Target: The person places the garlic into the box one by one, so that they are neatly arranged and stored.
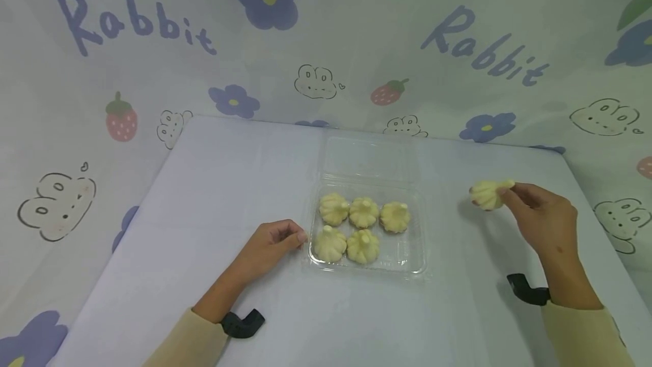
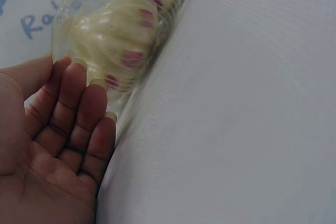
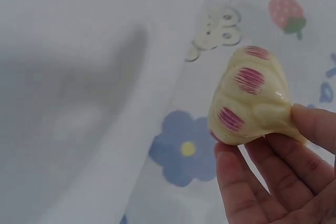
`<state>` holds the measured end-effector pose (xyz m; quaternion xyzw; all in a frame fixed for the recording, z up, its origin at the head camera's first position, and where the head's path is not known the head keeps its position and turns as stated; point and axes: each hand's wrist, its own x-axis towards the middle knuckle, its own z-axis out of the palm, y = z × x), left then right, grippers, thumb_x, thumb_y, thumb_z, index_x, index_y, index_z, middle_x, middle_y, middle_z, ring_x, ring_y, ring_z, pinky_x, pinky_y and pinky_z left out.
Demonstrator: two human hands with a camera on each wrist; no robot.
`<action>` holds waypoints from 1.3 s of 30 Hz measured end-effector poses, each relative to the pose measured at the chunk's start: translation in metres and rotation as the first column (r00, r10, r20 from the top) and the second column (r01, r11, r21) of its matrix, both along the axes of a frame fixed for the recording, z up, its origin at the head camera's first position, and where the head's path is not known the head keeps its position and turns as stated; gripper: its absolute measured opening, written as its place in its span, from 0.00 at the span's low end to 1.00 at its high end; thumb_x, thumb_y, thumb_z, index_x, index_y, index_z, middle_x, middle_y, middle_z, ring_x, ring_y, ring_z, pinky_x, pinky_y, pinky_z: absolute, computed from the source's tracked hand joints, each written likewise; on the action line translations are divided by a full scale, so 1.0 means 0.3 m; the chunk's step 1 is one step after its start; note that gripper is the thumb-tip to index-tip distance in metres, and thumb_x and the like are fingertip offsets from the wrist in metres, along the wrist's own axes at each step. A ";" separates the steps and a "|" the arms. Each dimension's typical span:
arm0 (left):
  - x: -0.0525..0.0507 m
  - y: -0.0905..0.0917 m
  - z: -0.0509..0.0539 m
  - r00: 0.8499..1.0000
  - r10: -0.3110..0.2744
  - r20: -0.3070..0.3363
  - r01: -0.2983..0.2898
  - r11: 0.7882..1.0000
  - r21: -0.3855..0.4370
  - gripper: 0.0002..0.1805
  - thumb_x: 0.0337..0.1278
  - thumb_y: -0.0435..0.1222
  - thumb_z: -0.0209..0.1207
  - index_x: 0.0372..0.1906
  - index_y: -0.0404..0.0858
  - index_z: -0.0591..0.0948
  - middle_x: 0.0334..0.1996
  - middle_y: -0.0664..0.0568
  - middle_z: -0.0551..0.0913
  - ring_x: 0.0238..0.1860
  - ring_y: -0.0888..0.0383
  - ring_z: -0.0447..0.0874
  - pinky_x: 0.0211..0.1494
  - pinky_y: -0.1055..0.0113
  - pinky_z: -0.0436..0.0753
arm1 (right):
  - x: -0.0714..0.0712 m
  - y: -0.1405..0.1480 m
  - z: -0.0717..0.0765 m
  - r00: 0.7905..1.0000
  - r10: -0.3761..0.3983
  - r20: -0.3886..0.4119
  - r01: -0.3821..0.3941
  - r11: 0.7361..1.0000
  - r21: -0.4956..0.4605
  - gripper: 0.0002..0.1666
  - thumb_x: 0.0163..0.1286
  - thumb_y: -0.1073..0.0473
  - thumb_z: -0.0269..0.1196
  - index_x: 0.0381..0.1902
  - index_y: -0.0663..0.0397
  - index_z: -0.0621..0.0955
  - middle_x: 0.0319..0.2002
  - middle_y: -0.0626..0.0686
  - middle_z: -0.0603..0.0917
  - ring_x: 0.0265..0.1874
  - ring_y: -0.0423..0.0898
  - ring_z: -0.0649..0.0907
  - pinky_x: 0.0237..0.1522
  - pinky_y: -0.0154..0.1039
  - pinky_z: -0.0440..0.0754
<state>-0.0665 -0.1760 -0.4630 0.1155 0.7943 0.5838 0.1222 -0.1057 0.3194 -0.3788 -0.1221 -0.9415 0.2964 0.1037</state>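
A garlic bulb (image 1: 487, 194) is held up above the table on the right, pinched by its stem between the thumb and fingers of my right hand (image 1: 546, 217). In the right wrist view, purple streaks mark the pale bulb (image 3: 252, 95). At mid-table lies an open clear plastic box (image 1: 399, 254) with several garlic bulbs (image 1: 363, 246) in two rows; its front right spot holds none. My left hand (image 1: 267, 251) pinches the box's left rim. The left wrist view shows thumb and forefinger at the clear edge, beside a bulb (image 2: 115, 35) seen through the wall.
The box's clear lid (image 1: 367, 154) lies folded back toward the rear edge of the white table (image 1: 234, 174). Behind stands a patterned cloth (image 1: 316, 27) with flowers, rabbits and strawberries. Each wrist carries a black band mount (image 1: 243, 323).
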 end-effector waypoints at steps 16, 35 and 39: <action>-0.003 0.006 0.001 1.000 0.001 0.011 -0.001 1.000 -0.020 0.10 0.75 0.42 0.62 0.41 0.40 0.87 0.36 0.52 0.86 0.42 0.55 0.81 0.47 0.66 0.79 | 0.135 -0.216 0.083 0.933 0.250 -0.258 -0.268 0.963 -0.035 0.14 0.69 0.61 0.73 0.52 0.57 0.90 0.44 0.50 0.91 0.39 0.17 0.81 0.40 0.17 0.76; 0.000 0.006 0.006 1.000 0.014 0.011 -0.014 1.000 -0.020 0.11 0.75 0.42 0.62 0.40 0.39 0.87 0.35 0.51 0.85 0.40 0.55 0.80 0.45 0.66 0.78 | 0.212 -0.343 0.035 0.856 0.459 -0.238 -0.467 0.884 0.024 0.20 0.64 0.64 0.77 0.52 0.44 0.90 0.48 0.44 0.90 0.46 0.33 0.86 0.38 0.21 0.80; 0.003 0.004 0.006 1.000 0.014 0.010 -0.013 1.000 -0.018 0.10 0.75 0.41 0.62 0.40 0.39 0.87 0.35 0.51 0.85 0.40 0.55 0.80 0.45 0.66 0.77 | 0.219 -0.359 0.014 0.848 0.488 -0.206 -0.490 0.870 0.047 0.19 0.65 0.61 0.76 0.53 0.42 0.89 0.49 0.43 0.90 0.47 0.45 0.89 0.34 0.26 0.83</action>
